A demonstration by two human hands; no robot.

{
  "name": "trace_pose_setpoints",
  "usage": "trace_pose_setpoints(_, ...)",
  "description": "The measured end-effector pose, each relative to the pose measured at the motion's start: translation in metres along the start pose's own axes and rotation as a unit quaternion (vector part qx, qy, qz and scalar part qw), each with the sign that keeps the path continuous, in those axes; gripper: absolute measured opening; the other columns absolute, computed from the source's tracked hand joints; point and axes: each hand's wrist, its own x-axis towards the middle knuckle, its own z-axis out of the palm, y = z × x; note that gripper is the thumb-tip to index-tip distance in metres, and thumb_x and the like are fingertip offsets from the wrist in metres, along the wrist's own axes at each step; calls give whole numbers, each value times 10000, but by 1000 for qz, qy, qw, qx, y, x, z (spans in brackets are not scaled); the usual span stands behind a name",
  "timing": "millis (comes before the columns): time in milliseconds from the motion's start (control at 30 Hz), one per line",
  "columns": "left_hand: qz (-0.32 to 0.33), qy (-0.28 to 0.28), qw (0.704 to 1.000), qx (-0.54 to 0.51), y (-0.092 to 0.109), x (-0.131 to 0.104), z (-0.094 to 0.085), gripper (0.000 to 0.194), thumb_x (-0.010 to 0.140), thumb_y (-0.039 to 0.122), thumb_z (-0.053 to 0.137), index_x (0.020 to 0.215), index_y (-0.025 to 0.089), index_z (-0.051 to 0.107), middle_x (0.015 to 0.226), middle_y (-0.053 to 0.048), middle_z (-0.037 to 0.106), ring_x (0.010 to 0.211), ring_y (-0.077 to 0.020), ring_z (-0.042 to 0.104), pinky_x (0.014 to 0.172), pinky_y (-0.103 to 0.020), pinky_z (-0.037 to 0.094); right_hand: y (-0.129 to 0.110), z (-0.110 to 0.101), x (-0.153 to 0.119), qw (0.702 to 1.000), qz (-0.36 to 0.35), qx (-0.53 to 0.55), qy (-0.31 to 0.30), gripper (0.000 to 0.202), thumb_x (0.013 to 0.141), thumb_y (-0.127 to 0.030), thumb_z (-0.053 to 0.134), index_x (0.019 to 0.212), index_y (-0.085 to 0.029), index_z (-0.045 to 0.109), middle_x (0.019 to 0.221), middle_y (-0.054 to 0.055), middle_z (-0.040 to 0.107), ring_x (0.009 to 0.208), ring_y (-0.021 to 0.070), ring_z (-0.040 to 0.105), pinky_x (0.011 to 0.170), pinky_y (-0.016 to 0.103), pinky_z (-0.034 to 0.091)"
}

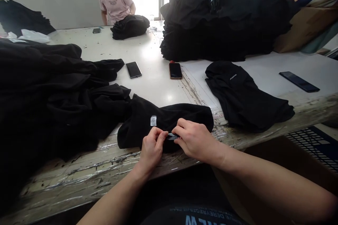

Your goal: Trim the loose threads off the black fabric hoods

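Lower centre of the frame: the left hand (152,147) and right hand (194,140) meet at the near edge of a black garment (169,117), fingertips pinched together on a small dark item (173,136) too small to identify. The garment lies on the white table (155,88); a white label (153,120) shows on it. The black pile (52,95) at left is cut off by the frame edge.
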Motion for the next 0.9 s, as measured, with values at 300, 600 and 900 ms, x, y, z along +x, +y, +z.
trace_pose_setpoints(300,19,-6,999,31,-1,-1,3,250,884,383,506,736,187,549,626,10,575,558,-135,517,536,-238,378,-2,3,-1,1000,15,6,-1,76,835,-226,576,828,-183,638,864,44,594,705,153,579,537,250,375)
trace_pose_setpoints(600,179,-103,979,4,35,-23,-37,392,921,295,410,565,189,537,697,-48,615,627,-153,561,595,-272,435,59,-20,-23,938,164,229,203,85,798,-241,613,867,-195,632,844,30,635,756,169,598,679,288,476)
trace_pose_setpoints(900,-283,-257,888,-254,43,-14,58,442,858,291,545,1250,123,427,916,-117,682,531,-131,642,467,-217,462,80,32,-45,953,216,183,110,155,714,-152,637,867,-175,623,844,40,641,781,186,595,722,324,465)
